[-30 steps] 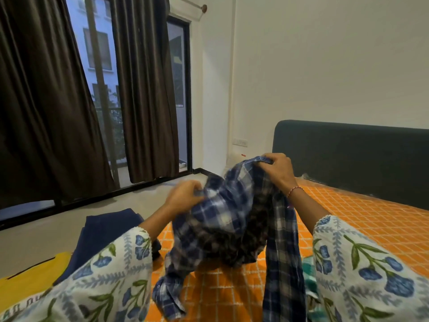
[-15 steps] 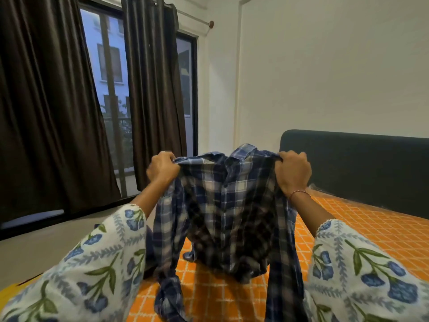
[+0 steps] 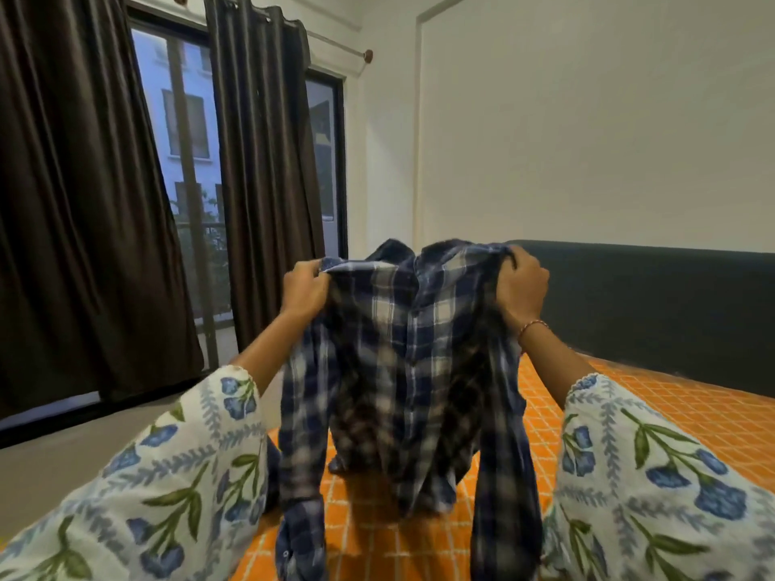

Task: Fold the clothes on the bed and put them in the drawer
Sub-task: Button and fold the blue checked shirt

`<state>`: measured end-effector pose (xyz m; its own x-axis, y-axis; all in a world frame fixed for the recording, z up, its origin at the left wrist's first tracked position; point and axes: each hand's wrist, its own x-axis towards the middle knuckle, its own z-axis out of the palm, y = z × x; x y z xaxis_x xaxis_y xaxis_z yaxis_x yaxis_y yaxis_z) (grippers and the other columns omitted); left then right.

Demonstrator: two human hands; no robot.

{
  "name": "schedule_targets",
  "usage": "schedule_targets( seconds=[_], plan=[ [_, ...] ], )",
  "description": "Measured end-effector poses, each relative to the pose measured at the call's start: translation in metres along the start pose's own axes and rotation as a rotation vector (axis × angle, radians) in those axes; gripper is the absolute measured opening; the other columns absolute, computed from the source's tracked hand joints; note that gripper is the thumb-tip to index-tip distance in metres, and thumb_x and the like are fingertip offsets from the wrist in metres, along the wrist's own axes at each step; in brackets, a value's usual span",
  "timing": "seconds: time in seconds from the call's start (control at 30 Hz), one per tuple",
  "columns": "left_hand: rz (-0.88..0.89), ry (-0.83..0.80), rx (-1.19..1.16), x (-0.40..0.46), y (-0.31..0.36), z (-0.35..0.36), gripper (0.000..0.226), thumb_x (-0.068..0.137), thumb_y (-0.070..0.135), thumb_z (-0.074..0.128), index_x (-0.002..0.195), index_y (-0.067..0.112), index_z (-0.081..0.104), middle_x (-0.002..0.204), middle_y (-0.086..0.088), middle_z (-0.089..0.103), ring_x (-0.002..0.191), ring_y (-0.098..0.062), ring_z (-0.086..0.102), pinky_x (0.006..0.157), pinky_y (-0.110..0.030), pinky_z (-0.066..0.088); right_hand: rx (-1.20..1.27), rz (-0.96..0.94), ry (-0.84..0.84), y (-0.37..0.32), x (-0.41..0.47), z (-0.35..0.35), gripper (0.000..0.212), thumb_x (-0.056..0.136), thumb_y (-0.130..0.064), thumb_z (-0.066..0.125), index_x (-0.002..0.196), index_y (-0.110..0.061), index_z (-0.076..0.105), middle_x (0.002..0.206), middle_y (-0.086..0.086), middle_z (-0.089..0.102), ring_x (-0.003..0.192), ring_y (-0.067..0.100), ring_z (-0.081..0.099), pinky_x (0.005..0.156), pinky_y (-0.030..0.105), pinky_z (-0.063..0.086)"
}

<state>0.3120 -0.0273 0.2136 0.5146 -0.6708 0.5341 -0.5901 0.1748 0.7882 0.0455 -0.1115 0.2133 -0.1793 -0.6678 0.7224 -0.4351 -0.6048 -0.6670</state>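
Note:
A blue and white plaid shirt [image 3: 402,371] hangs in the air in front of me, its collar at the top and both sleeves dangling down to the orange checked bedsheet [image 3: 671,421]. My left hand [image 3: 302,289] pinches the shirt's left shoulder. My right hand [image 3: 522,283] grips the right shoulder with curled fingers. The shirt's hem touches the bed. No drawer is in view.
A dark headboard [image 3: 654,304] runs along the bed's far side under a white wall. Brown curtains [image 3: 260,169] hang over a tall window [image 3: 184,161] on the left, with grey floor [image 3: 50,463] below.
The shirt went from a bunched heap between my hands to being held spread by its shoulders. Both hands moved apart and up. The view tilted upward.

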Motion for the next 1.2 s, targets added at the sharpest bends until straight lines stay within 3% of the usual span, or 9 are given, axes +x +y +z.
schedule_targets(
  seconds=[0.07,0.17,0.27,0.4,0.63,0.8,0.93,1.07,1.2],
  plan=[
    [0.278,0.133,0.350,-0.001,-0.006,-0.005,0.020,0.091,0.007,0.051,0.097,0.003,0.070,0.095,-0.015,0.066,0.082,-0.024,0.060,0.070,-0.031,0.045,-0.074,-0.065,-0.020,0.007,0.006,-0.003,0.016,0.091,-0.004,0.050,0.095,0.001,0.065,0.096,0.024,0.067,0.090,0.042,0.060,0.066,0.030,0.034],
    [0.055,0.037,0.740,-0.007,-0.015,-0.001,0.021,0.095,0.010,0.047,0.100,-0.001,0.064,0.104,-0.021,0.064,0.092,-0.035,0.061,0.077,-0.041,0.048,-0.520,0.038,-0.248,0.026,0.009,-0.004,0.021,0.091,-0.004,0.047,0.106,0.001,0.062,0.111,0.027,0.062,0.103,0.046,0.057,0.081,0.044,0.047],
    [-0.090,0.065,0.625,-0.013,-0.014,0.013,0.023,0.096,0.009,0.046,0.105,-0.004,0.061,0.110,-0.024,0.061,0.101,-0.041,0.059,0.083,-0.044,0.048,-0.573,0.102,-0.313,0.021,0.009,0.003,0.030,0.096,-0.005,0.040,0.121,0.001,0.055,0.124,0.027,0.056,0.113,0.045,0.053,0.090,0.046,0.044],
    [0.170,0.249,0.462,-0.015,-0.020,0.020,0.021,0.093,0.005,0.046,0.088,-0.004,0.065,0.093,-0.022,0.063,0.085,-0.038,0.061,0.072,-0.043,0.050,-0.367,0.035,-0.166,0.026,0.009,0.008,0.028,0.096,-0.009,0.039,0.119,-0.007,0.054,0.113,0.027,0.060,0.102,0.046,0.055,0.082,0.046,0.046],
    [-0.092,-0.437,1.304,-0.042,-0.048,0.030,0.032,0.097,0.018,0.040,0.124,0.012,0.057,0.127,-0.008,0.056,0.114,-0.028,0.057,0.092,-0.038,0.049,-0.923,0.165,-0.532,0.070,-0.022,0.014,0.036,0.097,-0.017,0.041,0.130,-0.009,0.055,0.133,0.017,0.052,0.119,0.035,0.053,0.091,0.041,0.046],
    [-0.627,-0.758,0.286,-0.023,-0.084,0.041,0.019,0.094,0.004,0.053,0.076,-0.001,0.060,0.077,-0.012,0.064,0.065,-0.018,0.064,0.067,-0.027,0.056,-0.320,0.709,-0.808,0.093,-0.015,0.039,0.021,0.097,-0.014,0.038,0.099,-0.009,0.058,0.090,0.012,0.064,0.064,0.019,0.069,0.050,0.023,0.051],
    [-0.881,-0.544,-0.609,-0.015,-0.129,0.084,0.032,0.101,0.026,0.037,0.097,0.002,0.056,0.094,-0.016,0.065,0.077,-0.031,0.065,0.060,-0.038,0.059,0.236,1.050,-0.733,0.117,-0.012,0.077,0.027,0.100,-0.005,0.030,0.093,-0.003,0.056,0.083,0.017,0.059,0.070,0.028,0.059,0.041,0.033,0.054],
    [-0.727,-0.458,-0.690,0.028,-0.132,0.124,0.027,0.101,0.022,0.031,0.095,0.013,0.055,0.092,-0.005,0.057,0.081,-0.019,0.055,0.071,-0.034,0.044,0.211,0.934,-0.672,0.137,0.022,0.126,0.030,0.100,-0.009,0.030,0.084,-0.006,0.055,0.074,0.011,0.060,0.070,0.025,0.054,0.073,0.040,0.053],
    [-0.487,-0.210,-0.496,0.136,-0.129,0.142,0.044,0.098,0.033,0.042,0.135,0.010,0.045,0.130,-0.012,0.053,0.115,-0.027,0.054,0.091,-0.038,0.048,0.197,0.553,-0.491,0.134,0.108,0.168,0.036,0.099,-0.017,0.039,0.131,-0.008,0.054,0.126,0.007,0.058,0.115,0.029,0.056,0.104,0.038,0.043]
  ],
)
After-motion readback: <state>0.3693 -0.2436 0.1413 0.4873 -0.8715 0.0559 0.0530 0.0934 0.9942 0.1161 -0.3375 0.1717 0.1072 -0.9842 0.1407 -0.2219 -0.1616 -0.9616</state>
